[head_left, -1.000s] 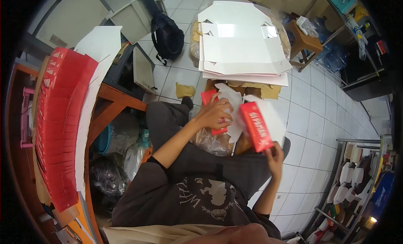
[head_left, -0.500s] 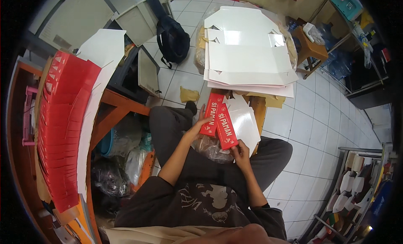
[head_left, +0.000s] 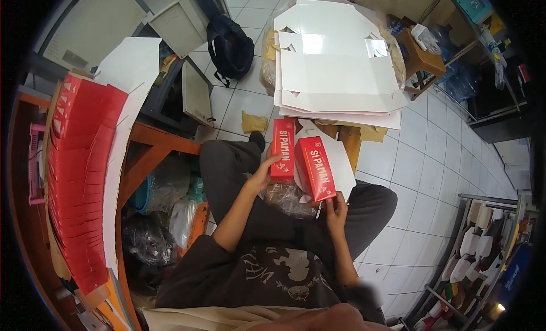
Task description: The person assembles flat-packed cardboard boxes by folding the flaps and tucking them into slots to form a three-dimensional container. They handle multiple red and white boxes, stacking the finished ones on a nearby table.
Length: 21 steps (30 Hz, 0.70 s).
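Two slim red boxes with white lettering are held side by side above my lap. My left hand [head_left: 264, 173] grips the left red box [head_left: 279, 167] along its left edge, fingers partly hidden behind it. My right hand [head_left: 336, 210] pinches the lower end of the right red box [head_left: 310, 161], which tilts so that its side panel shows. A narrow gap separates the boxes. Behind them lies a white cardboard piece [head_left: 339, 167], and below is a crumpled clear plastic bag [head_left: 289, 200].
Ahead stands a stack of flat white die-cut cardboard sheets [head_left: 335, 75]. To my left, a long row of folded red cartons [head_left: 79, 183] rests on a wooden table. A dark backpack [head_left: 230, 49] sits on the tiled floor. A rack [head_left: 472, 257] stands at right.
The two boxes have moved apart; before, the right one overlapped the left. The right box has turned, showing more of its side, and shifted rightward with my right hand.
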Motion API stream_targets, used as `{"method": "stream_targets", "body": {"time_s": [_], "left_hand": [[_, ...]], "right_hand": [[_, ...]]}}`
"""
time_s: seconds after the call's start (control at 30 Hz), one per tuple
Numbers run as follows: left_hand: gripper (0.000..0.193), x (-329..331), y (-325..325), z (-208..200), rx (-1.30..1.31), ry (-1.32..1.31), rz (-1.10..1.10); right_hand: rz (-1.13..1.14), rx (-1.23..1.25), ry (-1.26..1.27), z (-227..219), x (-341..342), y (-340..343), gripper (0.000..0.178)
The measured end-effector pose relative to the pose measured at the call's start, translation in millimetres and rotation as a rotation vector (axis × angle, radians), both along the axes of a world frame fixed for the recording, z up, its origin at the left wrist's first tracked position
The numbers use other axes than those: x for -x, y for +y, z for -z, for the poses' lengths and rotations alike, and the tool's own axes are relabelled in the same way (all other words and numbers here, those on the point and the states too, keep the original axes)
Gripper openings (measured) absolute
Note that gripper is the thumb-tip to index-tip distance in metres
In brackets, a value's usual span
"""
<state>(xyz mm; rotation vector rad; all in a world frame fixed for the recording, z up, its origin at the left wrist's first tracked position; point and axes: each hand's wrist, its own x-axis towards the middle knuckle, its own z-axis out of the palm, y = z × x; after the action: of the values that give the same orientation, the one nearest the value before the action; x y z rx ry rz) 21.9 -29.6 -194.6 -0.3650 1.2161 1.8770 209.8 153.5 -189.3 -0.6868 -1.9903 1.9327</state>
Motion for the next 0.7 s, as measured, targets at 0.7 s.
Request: {"method": "stream_targets", "body": {"time_s": [0.7], "left_hand": [[0.077,-31.9,-21.6,29.2,-0.045,-0.002,0.231]], "right_hand": [[-0.028,0.109,0.062,19.3,51.2,-28.3,0.016]]}}
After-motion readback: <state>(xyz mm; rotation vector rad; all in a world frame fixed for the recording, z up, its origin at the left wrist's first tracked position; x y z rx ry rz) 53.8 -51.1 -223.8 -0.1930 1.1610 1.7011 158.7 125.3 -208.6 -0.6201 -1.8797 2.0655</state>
